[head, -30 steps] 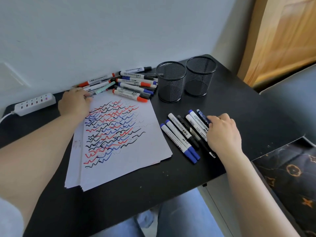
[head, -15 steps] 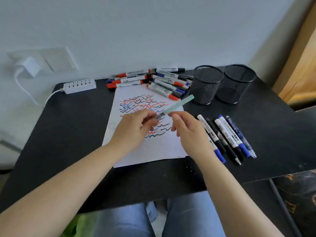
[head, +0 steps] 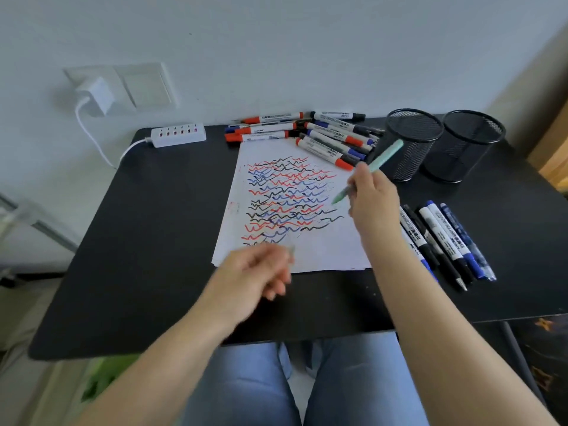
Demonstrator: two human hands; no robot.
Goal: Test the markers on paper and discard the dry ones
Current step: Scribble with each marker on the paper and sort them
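Note:
My right hand (head: 372,204) grips a pale green pen (head: 385,156) near its tip, slanted, tip pointing down-left just above the sheet of paper (head: 322,250) covered in red, blue and black squiggles. My left hand (head: 255,272) is blurred over the paper's near edge, fingers curled around a small pale piece that looks like the pen's cap (head: 290,250). A pile of red, blue and black markers (head: 307,130) lies at the back against the wall. A second group of blue and black markers (head: 442,238) lies to the right of the paper.
Two black mesh cups (head: 408,142) (head: 470,146) stand at the back right. A white power strip (head: 178,135) lies at the back left of the black table (head: 153,241), its cable running to a wall charger (head: 98,93). My knees are below the front edge.
The left hand picked the green pen from the back pile, both hands held it, and the right hand now has it alone; the left hand pulled back toward me with the cap.

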